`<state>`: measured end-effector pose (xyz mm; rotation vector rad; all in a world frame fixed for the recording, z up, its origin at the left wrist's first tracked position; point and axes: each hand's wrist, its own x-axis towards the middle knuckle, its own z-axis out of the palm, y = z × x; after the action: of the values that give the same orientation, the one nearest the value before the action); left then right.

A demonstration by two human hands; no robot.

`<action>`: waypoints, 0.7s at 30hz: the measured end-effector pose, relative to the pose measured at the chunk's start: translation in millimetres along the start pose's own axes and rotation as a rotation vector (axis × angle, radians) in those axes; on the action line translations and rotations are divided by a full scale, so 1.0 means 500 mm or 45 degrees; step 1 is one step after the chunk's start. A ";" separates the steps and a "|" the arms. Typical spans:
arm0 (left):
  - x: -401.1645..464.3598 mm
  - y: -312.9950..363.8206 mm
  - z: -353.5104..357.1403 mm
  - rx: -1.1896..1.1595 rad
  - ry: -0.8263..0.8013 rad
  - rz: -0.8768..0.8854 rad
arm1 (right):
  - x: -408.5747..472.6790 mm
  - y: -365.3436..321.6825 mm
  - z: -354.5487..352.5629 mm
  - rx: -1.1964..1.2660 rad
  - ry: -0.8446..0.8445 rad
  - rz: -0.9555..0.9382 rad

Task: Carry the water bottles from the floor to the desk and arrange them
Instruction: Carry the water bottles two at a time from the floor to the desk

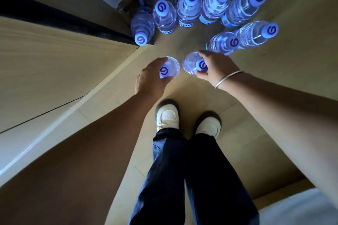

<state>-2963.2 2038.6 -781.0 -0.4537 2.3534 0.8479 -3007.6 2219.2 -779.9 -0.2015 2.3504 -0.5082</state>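
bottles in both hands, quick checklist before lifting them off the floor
1. Left hand grips the left bottle at its cap: ok.
2. Right hand grips the right bottle at its neck: ok.
3. The two held bottles apart from each other: ok.
4. Nearest standing bottle sits close behind the right hand, may get knocked: not ok.
5. Caps screwed tight: cannot tell.
6. Shoes behind the bottles, clear of the lift: ok.
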 end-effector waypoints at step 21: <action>-0.676 0.265 -0.388 -0.356 0.624 0.191 | -0.607 -0.325 -0.400 0.190 0.634 -0.616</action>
<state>-2849.1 2046.0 -385.6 -0.6677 2.7483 1.2632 -2920.1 2217.5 -391.4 -0.6454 2.7283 -1.0652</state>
